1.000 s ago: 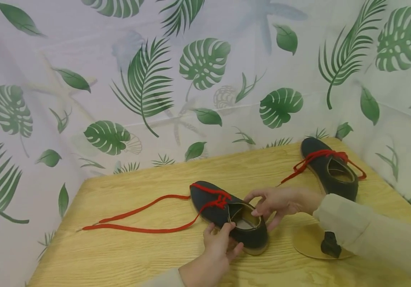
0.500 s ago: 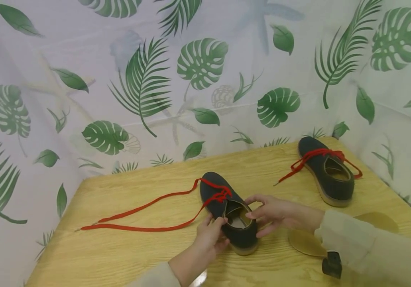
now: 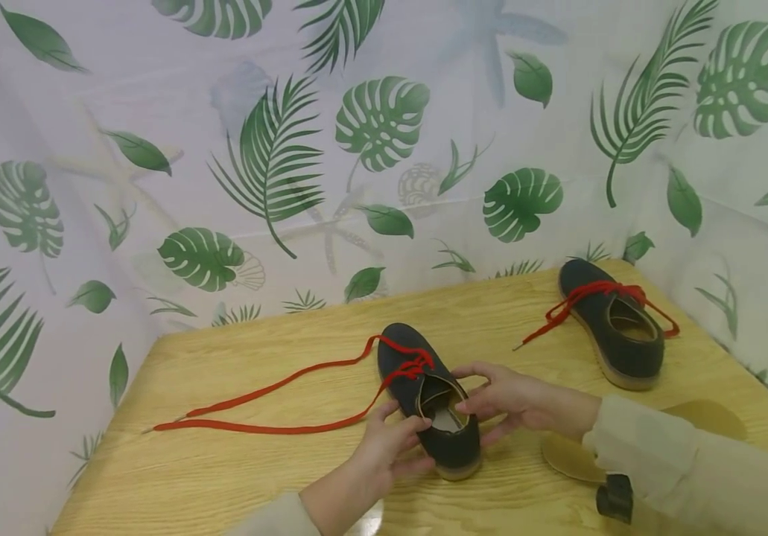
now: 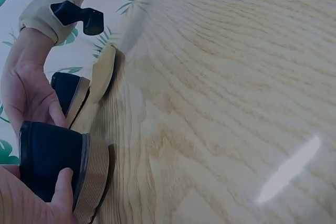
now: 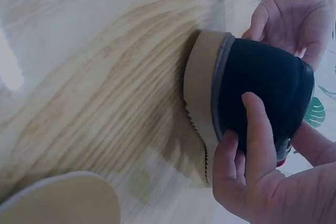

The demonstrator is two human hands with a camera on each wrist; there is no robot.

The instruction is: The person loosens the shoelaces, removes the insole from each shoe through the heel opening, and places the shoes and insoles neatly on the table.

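Observation:
A dark navy shoe [image 3: 452,445] with red laces [image 3: 412,365] stands on the table, toe pointing away. My left hand [image 3: 384,450] holds its left side, thumb at the edge of the opening. On the other side, my right hand [image 3: 521,400] grips the collar, with thumb at the rim and fingers spread along the outer wall. In the right wrist view, the right fingers [image 5: 257,124] press the dark heel part above the tan sole [image 5: 202,77]. A light insole shows inside the opening. The lace ends trail out to the left across the wood.
A matching shoe [image 3: 635,353] with red laces stands at the back right. A flat tan insole [image 3: 705,414] lies under the right forearm, partly hidden by the sleeve. A leaf-print cloth [image 3: 384,164] hangs behind the wooden table [image 3: 256,469].
Between both hands, the shoe has turned so its toe points more straight away, and its heel has shifted left. Since half a second ago little has moved; the left fingers have loosened slightly.

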